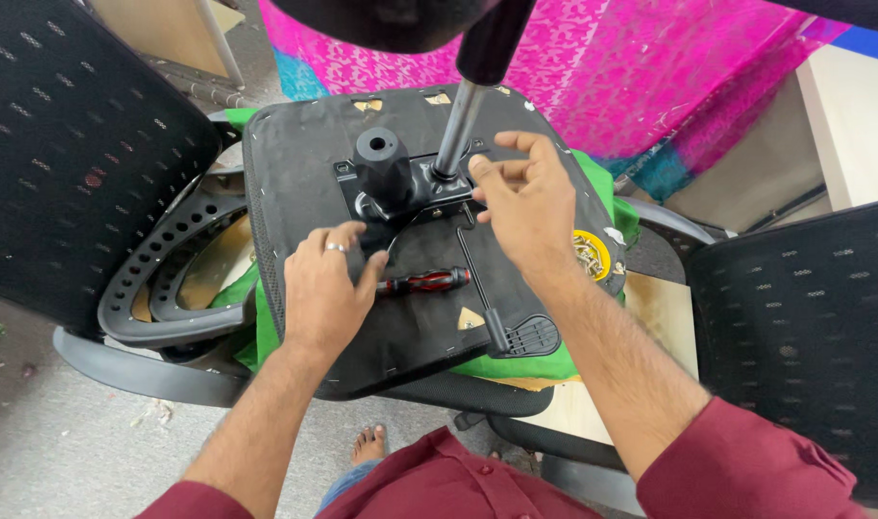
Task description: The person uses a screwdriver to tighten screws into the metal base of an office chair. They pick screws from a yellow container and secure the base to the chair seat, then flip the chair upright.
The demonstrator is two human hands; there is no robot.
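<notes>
An upturned office chair seat (304,183) lies before me, its black underside facing up, with a black metal mechanism plate (415,192) bolted at its middle. A chrome gas cylinder (458,120) rises from the plate toward the camera. My left hand (325,293), a ring on one finger, rests on the seat with its fingers closed on the black tip of a red-and-black screwdriver (429,281). My right hand (525,207) hovers at the plate's right edge, fingers curled and pinched together; whether they hold something small stays hidden. A black lever with a ribbed paddle (525,336) runs down the seat.
Black mesh chair backs stand at left (74,144) and right (804,336). A perforated plastic back frame (160,279) lies left of the seat. Green cloth (266,336) sits under the seat, pink fabric (650,67) behind. My bare foot (369,445) shows on the grey floor.
</notes>
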